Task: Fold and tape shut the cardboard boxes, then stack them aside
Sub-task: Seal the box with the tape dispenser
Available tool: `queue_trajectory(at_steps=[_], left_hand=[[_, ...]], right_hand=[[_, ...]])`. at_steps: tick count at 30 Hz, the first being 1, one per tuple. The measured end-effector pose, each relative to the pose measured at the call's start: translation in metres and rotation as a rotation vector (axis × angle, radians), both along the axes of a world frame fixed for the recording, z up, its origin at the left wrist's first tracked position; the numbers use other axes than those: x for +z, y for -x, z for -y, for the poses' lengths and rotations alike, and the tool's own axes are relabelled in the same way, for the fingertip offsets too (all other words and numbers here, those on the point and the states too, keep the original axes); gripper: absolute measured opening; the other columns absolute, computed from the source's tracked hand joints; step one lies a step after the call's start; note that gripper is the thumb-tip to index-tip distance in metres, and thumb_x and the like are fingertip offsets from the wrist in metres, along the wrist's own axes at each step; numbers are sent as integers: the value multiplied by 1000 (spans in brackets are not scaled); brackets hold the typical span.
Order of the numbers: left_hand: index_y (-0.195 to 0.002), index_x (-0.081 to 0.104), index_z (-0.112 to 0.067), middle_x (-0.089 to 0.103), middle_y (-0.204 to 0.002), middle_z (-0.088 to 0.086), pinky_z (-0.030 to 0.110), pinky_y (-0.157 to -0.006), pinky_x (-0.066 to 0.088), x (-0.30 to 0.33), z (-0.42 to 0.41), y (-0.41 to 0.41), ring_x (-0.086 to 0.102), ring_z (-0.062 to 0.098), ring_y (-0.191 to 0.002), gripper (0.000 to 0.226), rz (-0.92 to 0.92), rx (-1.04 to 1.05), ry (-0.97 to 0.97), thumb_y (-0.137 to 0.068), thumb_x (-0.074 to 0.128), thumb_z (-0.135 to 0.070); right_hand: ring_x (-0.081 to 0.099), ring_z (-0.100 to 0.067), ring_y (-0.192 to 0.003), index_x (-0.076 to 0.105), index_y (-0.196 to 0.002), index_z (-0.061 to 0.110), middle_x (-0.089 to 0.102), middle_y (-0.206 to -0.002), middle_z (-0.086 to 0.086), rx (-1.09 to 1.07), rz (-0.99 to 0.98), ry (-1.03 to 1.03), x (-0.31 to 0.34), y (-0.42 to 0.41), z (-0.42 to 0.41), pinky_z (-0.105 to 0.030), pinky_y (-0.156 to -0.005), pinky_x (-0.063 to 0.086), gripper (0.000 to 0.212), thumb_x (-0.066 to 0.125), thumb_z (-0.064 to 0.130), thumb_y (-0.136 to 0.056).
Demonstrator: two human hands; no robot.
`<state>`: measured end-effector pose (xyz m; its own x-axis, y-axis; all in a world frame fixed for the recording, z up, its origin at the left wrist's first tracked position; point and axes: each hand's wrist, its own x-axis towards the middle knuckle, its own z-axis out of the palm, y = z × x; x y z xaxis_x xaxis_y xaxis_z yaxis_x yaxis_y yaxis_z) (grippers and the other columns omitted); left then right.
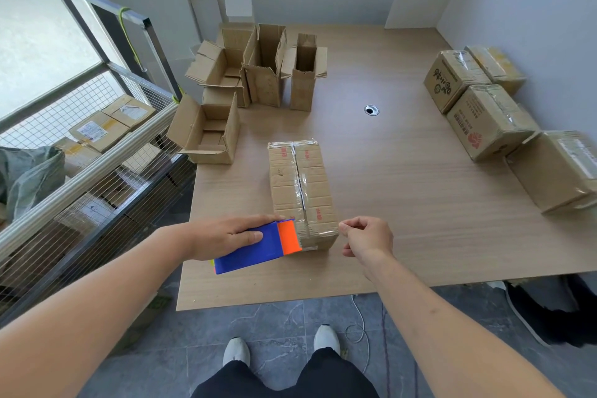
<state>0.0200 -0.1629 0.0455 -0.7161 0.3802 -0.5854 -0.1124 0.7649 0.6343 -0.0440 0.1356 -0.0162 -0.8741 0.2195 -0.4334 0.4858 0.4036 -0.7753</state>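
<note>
Big pale wood-grain tabletop (pixel 403 203), lots of bare room mid-table. Open brown cardboard cartons (pixel 255 74) crowd the far-left corner, taped ones (pixel 484 107) line the right edge. Long brown cardboard box (pixel 300 184), clear tape down its seam, lies near the front edge. Left hand (pixel 226 237) lies flat-fingered on a blue-and-orange tape dispenser (pixel 258 247) touching the box's near end; right hand (pixel 366 236) pinches thumb to forefinger at its corner.

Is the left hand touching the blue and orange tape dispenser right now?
Touching. The head view shows the left hand lying flat on top of the blue and orange tape dispenser, thumb along its blue side, the orange end against the taped brown cardboard box.
</note>
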Motion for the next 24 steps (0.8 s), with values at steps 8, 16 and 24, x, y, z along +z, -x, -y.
queue_trajectory(at_steps=[8,16,24], left_hand=[[-149,24,-65,40,-145,-33,7,-93,29,-2,14,-3,36,-24,-116,46,-10,-10,16,-111,35,-41],[-145,28,-68,38,-150,-34,37,-115,31,-12,29,-1,40,2,-134,48,33,-7,33,-110,39,-37],[-148,29,-64,41,-148,-24,29,-104,30,-29,25,5,40,4,-130,51,2,3,80,-111,39,-31]], right_hand=[[61,-17,-51,78,-83,13,70,-72,-8,-12,8,136,-9,1,-25,-38,-58,63,7,78,10,-89],[57,-15,-50,79,-82,14,67,-70,-3,27,23,162,-24,-8,-16,-41,-57,63,7,80,10,-87],[57,-15,-50,80,-83,17,68,-69,-4,10,15,183,-34,-7,-13,-35,-56,61,8,81,10,-87]])
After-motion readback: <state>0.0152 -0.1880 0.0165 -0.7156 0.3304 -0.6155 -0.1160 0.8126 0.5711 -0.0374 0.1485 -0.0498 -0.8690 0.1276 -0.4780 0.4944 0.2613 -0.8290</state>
